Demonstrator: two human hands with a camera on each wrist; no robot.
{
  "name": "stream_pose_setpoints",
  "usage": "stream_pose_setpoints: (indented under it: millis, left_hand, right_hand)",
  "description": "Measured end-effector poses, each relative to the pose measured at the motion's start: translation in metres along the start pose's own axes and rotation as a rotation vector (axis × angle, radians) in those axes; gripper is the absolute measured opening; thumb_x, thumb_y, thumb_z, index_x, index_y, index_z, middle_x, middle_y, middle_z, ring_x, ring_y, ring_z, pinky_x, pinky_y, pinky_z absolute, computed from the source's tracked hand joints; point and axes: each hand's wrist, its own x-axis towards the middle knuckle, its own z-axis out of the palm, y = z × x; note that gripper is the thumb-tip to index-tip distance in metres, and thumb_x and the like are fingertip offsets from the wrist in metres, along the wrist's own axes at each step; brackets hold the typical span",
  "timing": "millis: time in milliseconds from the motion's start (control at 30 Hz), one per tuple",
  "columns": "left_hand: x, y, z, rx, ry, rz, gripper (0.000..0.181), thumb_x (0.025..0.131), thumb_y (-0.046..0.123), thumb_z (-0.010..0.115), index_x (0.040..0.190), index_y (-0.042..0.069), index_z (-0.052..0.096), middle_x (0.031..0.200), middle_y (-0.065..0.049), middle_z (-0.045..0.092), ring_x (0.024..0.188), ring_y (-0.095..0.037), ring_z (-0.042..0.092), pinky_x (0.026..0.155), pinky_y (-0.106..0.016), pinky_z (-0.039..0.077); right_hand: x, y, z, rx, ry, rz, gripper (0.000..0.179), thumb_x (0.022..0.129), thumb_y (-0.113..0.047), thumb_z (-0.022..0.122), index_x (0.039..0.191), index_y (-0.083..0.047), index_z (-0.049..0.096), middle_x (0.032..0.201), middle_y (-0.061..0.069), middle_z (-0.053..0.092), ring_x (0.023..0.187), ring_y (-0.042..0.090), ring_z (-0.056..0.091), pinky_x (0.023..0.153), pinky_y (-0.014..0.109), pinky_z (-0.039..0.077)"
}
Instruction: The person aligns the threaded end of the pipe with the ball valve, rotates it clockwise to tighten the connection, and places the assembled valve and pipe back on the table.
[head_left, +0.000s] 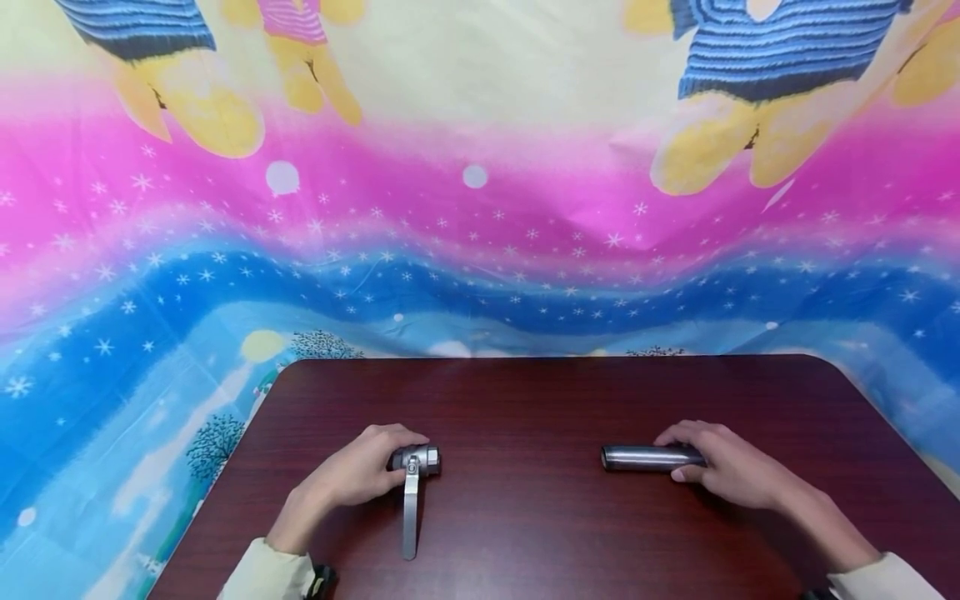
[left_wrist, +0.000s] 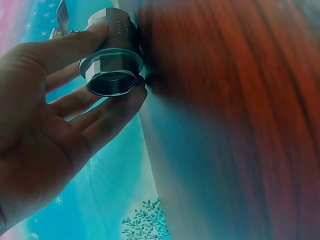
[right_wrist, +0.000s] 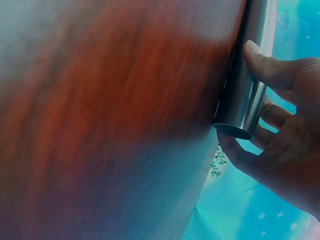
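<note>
On the left of the table, my left hand point(head_left: 365, 467) grips a metal ball valve point(head_left: 425, 458) between thumb and fingers. Its flat lever handle point(head_left: 410, 517) points toward the near edge in the head view. The left wrist view shows the valve's hexagonal end point(left_wrist: 111, 80) with a threaded opening. Over on the right, my right hand point(head_left: 723, 467) holds a short steel pipe point(head_left: 637, 458) near its right end. The pipe lies sideways, its hollow left end facing the valve. In the right wrist view the thumb lies along the pipe point(right_wrist: 246, 95), whose near end is an open round mouth.
Both things are at a dark red wood-grain table point(head_left: 517, 517) with rounded far corners. A wide gap separates valve and pipe. Behind and beside the table hangs a printed cloth point(head_left: 480, 242) with snowflakes and bears, close to the far edge.
</note>
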Motion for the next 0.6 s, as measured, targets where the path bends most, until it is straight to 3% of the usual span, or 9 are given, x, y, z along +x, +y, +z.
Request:
stream_pose_setpoints:
  millis: [600]
  left_hand:
    - [0.008,0.006,0.008,-0.005,-0.01,0.057,0.041,0.093,-0.001,0.072,0.134,0.005,0.072,0.122,-0.004,0.075,0.106,-0.011,0.068,0.088,-0.031,0.059]
  right_hand:
    - [-0.009,-0.014,0.005,0.065,-0.01,0.047,0.028,0.102,-0.027,0.072,0.128,-0.018,0.07,0.118,-0.008,0.069,0.097,-0.002,0.058,0.079,0.026,0.052]
